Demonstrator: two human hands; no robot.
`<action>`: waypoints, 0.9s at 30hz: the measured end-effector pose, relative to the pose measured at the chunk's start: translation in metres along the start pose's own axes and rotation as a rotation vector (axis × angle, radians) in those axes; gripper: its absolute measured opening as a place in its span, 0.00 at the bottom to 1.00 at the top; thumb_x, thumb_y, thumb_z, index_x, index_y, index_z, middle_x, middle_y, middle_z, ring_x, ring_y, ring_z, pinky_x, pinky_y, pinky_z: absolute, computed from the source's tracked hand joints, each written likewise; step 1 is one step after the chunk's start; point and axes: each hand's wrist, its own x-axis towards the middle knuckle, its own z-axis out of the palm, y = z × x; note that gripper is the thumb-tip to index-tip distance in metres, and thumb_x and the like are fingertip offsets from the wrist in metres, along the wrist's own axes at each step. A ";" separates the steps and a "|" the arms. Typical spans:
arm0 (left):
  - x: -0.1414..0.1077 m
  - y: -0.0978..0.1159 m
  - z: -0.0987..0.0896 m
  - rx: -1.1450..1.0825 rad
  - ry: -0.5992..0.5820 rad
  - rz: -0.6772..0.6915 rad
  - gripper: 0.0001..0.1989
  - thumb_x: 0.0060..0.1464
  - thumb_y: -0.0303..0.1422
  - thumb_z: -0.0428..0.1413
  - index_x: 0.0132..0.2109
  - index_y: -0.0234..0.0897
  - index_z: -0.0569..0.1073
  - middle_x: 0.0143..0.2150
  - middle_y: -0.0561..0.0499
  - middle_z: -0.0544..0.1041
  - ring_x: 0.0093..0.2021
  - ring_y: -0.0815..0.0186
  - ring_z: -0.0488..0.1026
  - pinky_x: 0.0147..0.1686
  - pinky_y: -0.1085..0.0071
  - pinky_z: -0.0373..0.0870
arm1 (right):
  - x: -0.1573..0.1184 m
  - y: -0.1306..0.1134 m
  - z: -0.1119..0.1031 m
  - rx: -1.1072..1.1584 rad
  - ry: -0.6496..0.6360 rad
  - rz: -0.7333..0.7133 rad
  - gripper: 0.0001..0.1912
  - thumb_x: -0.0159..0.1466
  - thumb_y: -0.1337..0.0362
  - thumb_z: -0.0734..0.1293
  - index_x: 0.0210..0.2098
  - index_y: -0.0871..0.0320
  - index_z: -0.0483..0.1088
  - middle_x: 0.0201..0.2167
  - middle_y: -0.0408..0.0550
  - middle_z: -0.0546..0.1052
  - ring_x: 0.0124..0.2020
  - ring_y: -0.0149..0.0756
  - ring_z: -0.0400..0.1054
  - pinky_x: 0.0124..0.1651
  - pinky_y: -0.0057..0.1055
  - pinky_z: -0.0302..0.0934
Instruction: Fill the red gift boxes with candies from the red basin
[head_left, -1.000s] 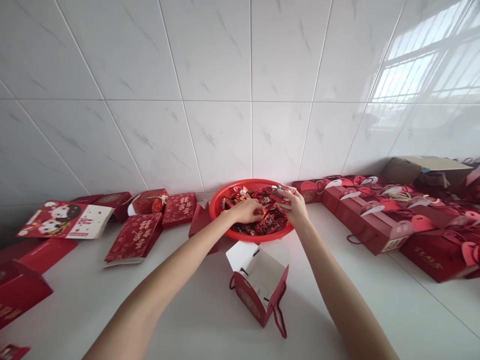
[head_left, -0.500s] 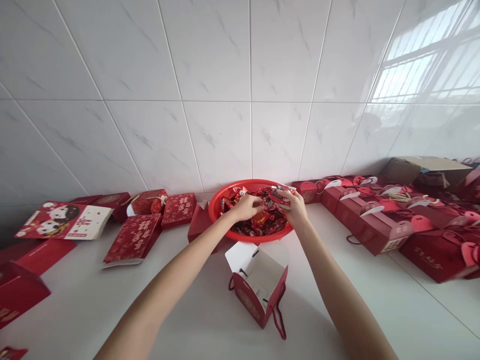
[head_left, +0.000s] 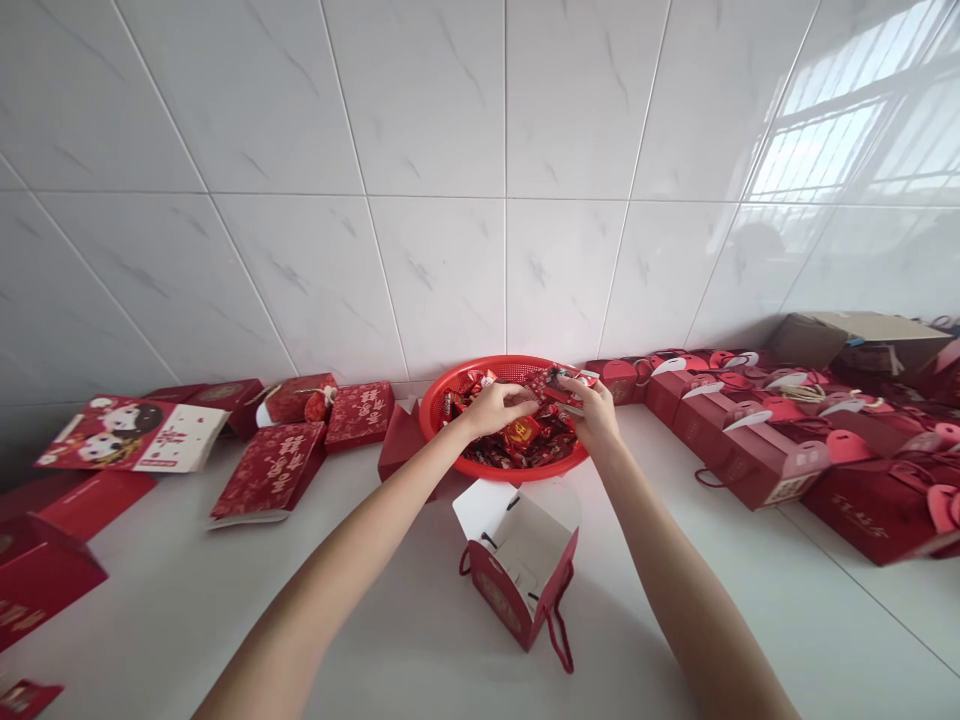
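Observation:
My right hand (head_left: 596, 412) is closed on several wrapped candies (head_left: 559, 385) above the right side of a red plastic basket (head_left: 442, 440). Across from it, my left hand (head_left: 499, 410) hovers over the candies in the basket, its thumb and fingers a little apart; nothing shows between them. Loose candies in shiny red and dark wrappers (head_left: 523, 432) fill the basket. In front of it, between my forearms, stands a red gift box (head_left: 501, 600) with its top open, a white inside and red cord handles.
Red gift boxes with handles (head_left: 757, 445) stand in rows at the right, before a cardboard box (head_left: 862, 340). To the left lie flat red boxes (head_left: 270, 465), a panda-printed card (head_left: 135, 435) and a red box (head_left: 45, 580). A tiled wall (head_left: 442, 270) rises behind the basket.
My right hand has turned slightly, bringing the candies in it more into view. My left hand's fingers have straightened and shifted a little to the right. The open box stays in place.

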 end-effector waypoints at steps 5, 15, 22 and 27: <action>-0.006 0.006 0.004 0.184 -0.354 -0.084 0.09 0.49 0.27 0.62 0.38 0.41 0.83 0.40 0.54 0.85 0.40 0.62 0.80 0.43 0.73 0.73 | 0.001 -0.001 -0.001 0.041 0.072 -0.031 0.13 0.44 0.69 0.76 0.27 0.56 0.71 0.24 0.39 0.79 0.24 0.32 0.74 0.19 0.22 0.65; -0.002 0.007 0.005 0.512 -0.379 -0.236 0.27 0.46 0.25 0.59 0.56 0.45 0.77 0.55 0.45 0.80 0.53 0.50 0.77 0.47 0.64 0.72 | 0.001 -0.001 -0.001 0.033 0.069 -0.029 0.13 0.44 0.69 0.76 0.26 0.56 0.69 0.23 0.38 0.78 0.24 0.31 0.74 0.20 0.22 0.65; -0.003 0.005 0.001 0.457 -0.450 -0.202 0.23 0.53 0.30 0.58 0.57 0.45 0.77 0.58 0.50 0.79 0.56 0.57 0.76 0.53 0.70 0.69 | 0.000 -0.001 0.000 0.020 0.047 -0.026 0.14 0.45 0.68 0.76 0.27 0.56 0.69 0.23 0.39 0.78 0.23 0.32 0.74 0.18 0.23 0.64; -0.005 0.005 0.000 0.389 -0.475 -0.198 0.30 0.41 0.25 0.65 0.55 0.44 0.78 0.54 0.51 0.81 0.47 0.58 0.80 0.42 0.74 0.73 | 0.002 0.000 -0.002 0.023 0.041 -0.026 0.12 0.45 0.68 0.75 0.27 0.56 0.69 0.24 0.39 0.78 0.23 0.32 0.74 0.18 0.23 0.64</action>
